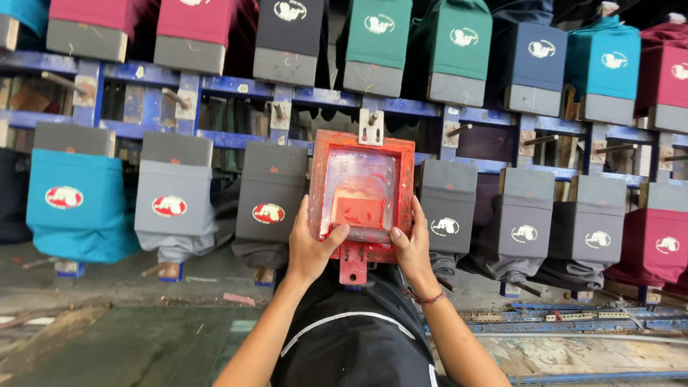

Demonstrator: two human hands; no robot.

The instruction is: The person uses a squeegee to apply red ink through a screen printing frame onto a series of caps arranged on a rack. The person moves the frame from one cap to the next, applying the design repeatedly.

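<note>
We see a red screen frame [362, 193] lying flat at the middle of the view, in the near row of boards, between a dark grey shirt [270, 193] on its left and a grey shirt [448, 215] on its right. Its mesh is smeared with red ink, and a squeegee [365, 234] lies across its near edge. A metal bracket [371, 127] sticks up at the far side of the frame and a red tab [352, 266] juts from the near side.

The left hand [309, 247] grips the frame's near left edge, fingers wrapped around the side and thumb pressed on the squeegee. The right hand [412, 247] clasps the near right edge the same way, thumb on the squeegee's other end; a thin band circles that wrist.

Further left in the same row hang a light grey shirt [172, 208] and a teal shirt [75, 204], each with a red print. A blue rack [236, 87] carries the boards, and a second row of shirts beyond it runs maroon, black, green, navy and teal, with white prints.
</note>
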